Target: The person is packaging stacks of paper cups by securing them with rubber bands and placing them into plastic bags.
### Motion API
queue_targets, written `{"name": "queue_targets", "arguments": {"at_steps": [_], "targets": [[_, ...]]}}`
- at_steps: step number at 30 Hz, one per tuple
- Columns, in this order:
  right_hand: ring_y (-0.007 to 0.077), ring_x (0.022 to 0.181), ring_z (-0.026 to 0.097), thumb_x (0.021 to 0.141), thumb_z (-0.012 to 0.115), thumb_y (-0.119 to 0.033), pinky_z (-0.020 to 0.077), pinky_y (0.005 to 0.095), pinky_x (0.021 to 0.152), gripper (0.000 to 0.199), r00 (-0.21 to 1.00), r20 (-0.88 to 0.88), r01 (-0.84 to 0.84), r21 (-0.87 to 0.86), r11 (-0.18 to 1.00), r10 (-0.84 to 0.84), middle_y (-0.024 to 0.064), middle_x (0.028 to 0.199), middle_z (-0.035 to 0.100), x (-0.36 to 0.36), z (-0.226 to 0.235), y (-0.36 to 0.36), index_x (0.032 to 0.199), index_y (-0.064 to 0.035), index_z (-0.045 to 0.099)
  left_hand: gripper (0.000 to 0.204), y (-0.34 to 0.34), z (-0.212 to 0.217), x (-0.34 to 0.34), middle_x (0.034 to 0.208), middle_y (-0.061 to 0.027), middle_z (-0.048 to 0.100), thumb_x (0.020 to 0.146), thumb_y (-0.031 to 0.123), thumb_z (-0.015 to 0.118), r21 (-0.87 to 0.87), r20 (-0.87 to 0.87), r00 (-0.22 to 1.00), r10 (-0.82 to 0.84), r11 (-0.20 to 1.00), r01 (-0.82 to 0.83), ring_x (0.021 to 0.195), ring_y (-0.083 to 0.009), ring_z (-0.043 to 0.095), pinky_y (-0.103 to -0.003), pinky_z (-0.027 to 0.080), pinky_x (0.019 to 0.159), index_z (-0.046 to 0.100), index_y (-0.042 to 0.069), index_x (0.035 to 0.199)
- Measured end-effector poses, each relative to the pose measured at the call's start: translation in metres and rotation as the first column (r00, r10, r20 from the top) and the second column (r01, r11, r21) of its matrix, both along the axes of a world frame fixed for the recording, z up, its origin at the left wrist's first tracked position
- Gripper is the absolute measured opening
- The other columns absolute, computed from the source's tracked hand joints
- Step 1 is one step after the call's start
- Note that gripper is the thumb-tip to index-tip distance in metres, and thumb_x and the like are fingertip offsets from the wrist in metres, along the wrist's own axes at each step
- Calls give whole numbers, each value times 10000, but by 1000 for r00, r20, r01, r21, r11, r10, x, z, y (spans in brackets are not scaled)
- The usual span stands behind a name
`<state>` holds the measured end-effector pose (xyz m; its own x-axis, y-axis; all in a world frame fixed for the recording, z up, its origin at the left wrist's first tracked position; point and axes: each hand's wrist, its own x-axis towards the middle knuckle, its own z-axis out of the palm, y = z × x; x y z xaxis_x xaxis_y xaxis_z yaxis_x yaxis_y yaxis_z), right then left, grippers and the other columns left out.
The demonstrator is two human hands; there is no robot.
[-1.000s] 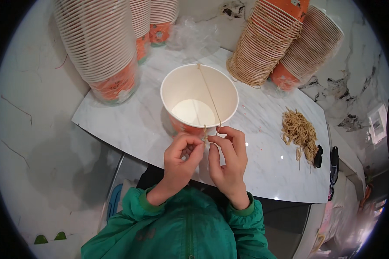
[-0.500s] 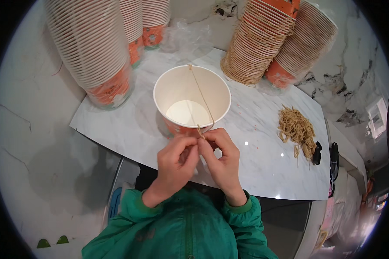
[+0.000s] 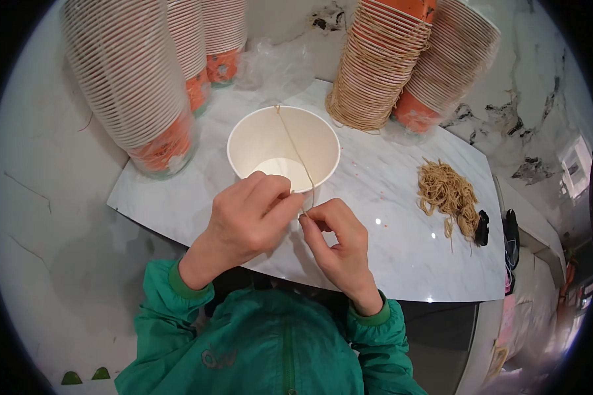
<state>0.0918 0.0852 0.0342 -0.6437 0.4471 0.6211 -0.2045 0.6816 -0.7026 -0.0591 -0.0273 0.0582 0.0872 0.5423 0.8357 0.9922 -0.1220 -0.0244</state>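
Head view: working with both bare hands at the near rim of a white paper bucket (image 3: 254, 141), set upright on the marble-patterned table (image 3: 402, 263). Across its mouth, from far rim to near rim: a thin tan string (image 3: 299, 155). Pinching this string just outside the near rim, with thumb and forefinger of the right hand (image 3: 339, 243) brought together. Curling the fingers of the left hand (image 3: 244, 214) beside it, covering part of the rim; cannot tell whether gripping anything there. Toward the right table edge: a loose string pile (image 3: 447, 191). Farther back: a tall string-wrapped bucket stack (image 3: 379, 66).
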Motion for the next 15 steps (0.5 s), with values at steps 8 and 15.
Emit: {"name": "queue_targets", "arguments": {"at_steps": [8,15], "targets": [[211,681,629,833,753,-19,495,328,572,194,1000,25,12,40,999,-13,90,798,641,-4,3,2,1015,-22,685,359,0,2,3,945,-70,627,628,-66,760,3,80,996,-48,999,48,705,-200,628,-295,561,582,739,30,974],[143,571,584,890,710,-43,459,275,553,188,989,99,-84,-228,970,109,66,734,657,-2,0,-1,1073,-21,669,362,1,9,-11,919,-47,654,617,-51,756,-19,-10,990,-138,990,138,679,-192,606,-301,502,538,738,40,967]]}}
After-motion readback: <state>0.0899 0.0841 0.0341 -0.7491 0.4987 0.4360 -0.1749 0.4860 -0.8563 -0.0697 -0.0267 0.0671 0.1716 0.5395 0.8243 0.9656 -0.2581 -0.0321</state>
